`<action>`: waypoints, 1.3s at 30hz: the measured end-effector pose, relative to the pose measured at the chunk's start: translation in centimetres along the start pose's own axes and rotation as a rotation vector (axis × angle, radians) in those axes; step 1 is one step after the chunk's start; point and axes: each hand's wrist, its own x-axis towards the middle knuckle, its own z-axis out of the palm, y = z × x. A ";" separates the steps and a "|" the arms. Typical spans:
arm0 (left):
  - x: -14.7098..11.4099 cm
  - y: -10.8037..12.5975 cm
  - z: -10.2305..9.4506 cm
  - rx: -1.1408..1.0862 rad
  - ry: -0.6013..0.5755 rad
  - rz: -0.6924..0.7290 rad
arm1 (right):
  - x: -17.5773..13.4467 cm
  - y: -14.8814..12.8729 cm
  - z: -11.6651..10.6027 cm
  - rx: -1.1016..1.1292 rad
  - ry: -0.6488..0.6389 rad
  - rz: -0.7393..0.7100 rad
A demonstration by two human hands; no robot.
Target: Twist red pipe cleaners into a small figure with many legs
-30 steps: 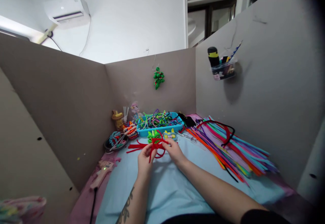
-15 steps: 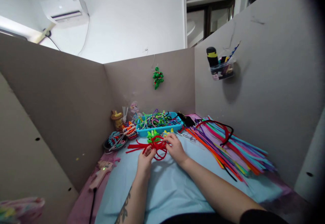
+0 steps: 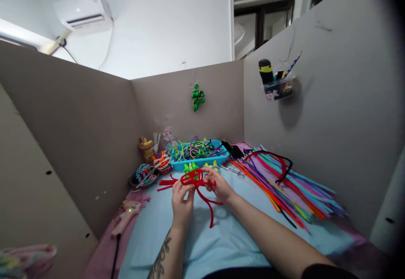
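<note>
Both hands are raised over the light blue cloth (image 3: 202,245), working on a bent bundle of red pipe cleaners (image 3: 196,179). My left hand (image 3: 182,196) pinches the bundle from the near left side. At its right side, my right hand (image 3: 219,185) grips the red stems between thumb and fingers. Loops stand up in the middle, and two loose ends hang toward me. More straight red pipe cleaners (image 3: 166,182) lie just left of the bundle. Right behind it sits a green pipe-cleaner figure (image 3: 191,168), partly hidden, with a yellow one (image 3: 211,166) beside it.
A blue tray (image 3: 199,161) of tangled pipe cleaners stands at the back. Many straight pipe cleaners (image 3: 291,186) lie on the right, near scissors (image 3: 234,170). At left are a dark bowl (image 3: 134,184) and a pink glue gun (image 3: 126,218) with a cord. Grey panels enclose three sides.
The red bundle has been turned in my hands: its lower loop now shows as two loose ends hanging toward me. My right hand has shifted slightly down and to the right.
</note>
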 end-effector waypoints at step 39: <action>-0.2 0.7 -0.6 0.076 0.062 0.046 | -1.0 -1.4 0.4 0.141 -0.168 0.038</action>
